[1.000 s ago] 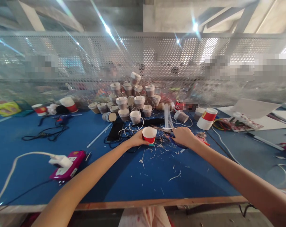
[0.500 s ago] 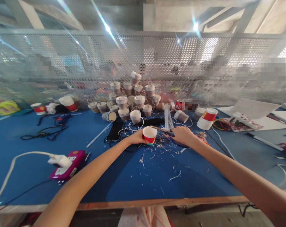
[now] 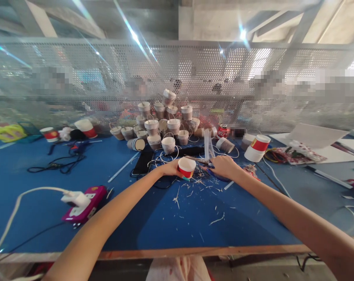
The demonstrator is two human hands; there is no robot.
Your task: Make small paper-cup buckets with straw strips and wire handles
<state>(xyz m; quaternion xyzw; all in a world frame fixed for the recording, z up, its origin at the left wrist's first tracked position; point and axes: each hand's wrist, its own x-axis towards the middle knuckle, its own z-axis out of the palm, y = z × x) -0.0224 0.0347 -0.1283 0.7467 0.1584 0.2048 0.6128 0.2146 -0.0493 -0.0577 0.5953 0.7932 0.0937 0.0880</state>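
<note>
A red and white paper cup (image 3: 186,168) is gripped in my left hand (image 3: 170,168), its open mouth tilted up. My right hand (image 3: 224,168) is closed round the blue handles of a pair of scissors (image 3: 216,174). The scissor blades reach left toward the cup's rim; whether they touch it I cannot tell. White scraps (image 3: 194,187) are strewn on the blue table (image 3: 165,226) below both hands. Just behind the hands lie a black phone (image 3: 143,163) and clear plastic strips (image 3: 208,144).
Several small wrapped buckets with handles (image 3: 168,144) are stacked against the perforated metal screen (image 3: 106,78). A purple power strip (image 3: 87,203) with a white plug sits at left. At right are stacked paper cups (image 3: 257,147) and a soda can (image 3: 222,131). Cords cross both sides.
The view has shifted very slightly. Both hands stay in nearly the same place, still holding the cup and the scissors.
</note>
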